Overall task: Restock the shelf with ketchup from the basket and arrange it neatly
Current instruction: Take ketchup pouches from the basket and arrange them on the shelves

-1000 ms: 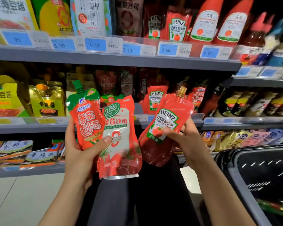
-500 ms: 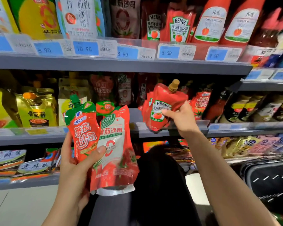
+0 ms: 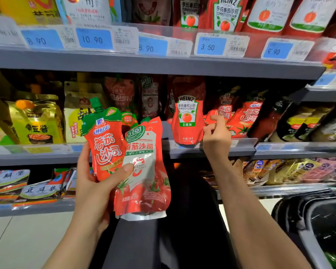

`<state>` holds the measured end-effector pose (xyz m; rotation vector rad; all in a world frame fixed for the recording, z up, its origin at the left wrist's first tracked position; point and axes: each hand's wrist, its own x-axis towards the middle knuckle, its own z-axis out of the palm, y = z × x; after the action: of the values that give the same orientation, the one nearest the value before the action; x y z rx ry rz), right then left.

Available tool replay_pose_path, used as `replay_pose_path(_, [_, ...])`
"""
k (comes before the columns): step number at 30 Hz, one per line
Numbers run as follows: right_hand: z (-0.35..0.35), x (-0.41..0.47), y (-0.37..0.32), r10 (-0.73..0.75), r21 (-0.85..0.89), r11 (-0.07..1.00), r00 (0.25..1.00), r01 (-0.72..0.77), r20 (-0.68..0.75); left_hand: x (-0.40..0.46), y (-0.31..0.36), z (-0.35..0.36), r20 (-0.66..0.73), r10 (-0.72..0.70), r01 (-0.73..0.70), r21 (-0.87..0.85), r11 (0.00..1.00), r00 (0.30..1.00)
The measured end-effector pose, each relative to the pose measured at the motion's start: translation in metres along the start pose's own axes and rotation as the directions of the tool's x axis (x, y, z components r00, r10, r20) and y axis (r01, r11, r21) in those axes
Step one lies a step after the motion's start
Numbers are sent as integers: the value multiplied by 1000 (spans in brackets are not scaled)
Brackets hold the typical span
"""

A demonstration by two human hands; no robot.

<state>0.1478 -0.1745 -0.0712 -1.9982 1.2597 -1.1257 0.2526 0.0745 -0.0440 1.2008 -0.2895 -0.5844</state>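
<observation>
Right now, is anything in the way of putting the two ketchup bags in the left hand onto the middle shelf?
Partly. The left hand holds two ketchup pouches in front of the middle shelf. Behind them, the row looks packed with pouches, and the Heinz pouch stands at the edge beside the right hand. No free gap shows.

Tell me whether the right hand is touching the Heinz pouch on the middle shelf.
Cannot tell. In the head view the right hand sits at the right edge of the Heinz pouch, fingers curled, but neither contact nor a gap shows plainly.
</observation>
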Motion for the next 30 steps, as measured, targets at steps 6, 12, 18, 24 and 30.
replay_pose_path(6, [25,0,-33,55,-163,985,998,-49,29,1,-1,-2,-27,-6,6,-25,1000,1000])
replay_pose_path(12, [32,4,-7,-61,-130,989,992,76,112,1,1,-5,22,-1,1,2,1000,1000])
replay_pose_path(18, [30,28,-5,-17,-4,1000,974,18,225,3,0,-1,21,-2,2,-23,1000,1000])
replay_pose_path(24, [38,35,8,37,-101,995,936,-1,350,2,-1,2,-17,19,-19,-6,1000,1000])
replay_pose_path(30, [38,20,25,-21,-170,984,978,58,208,0,0,5,-20,48,-48,8,999,999])
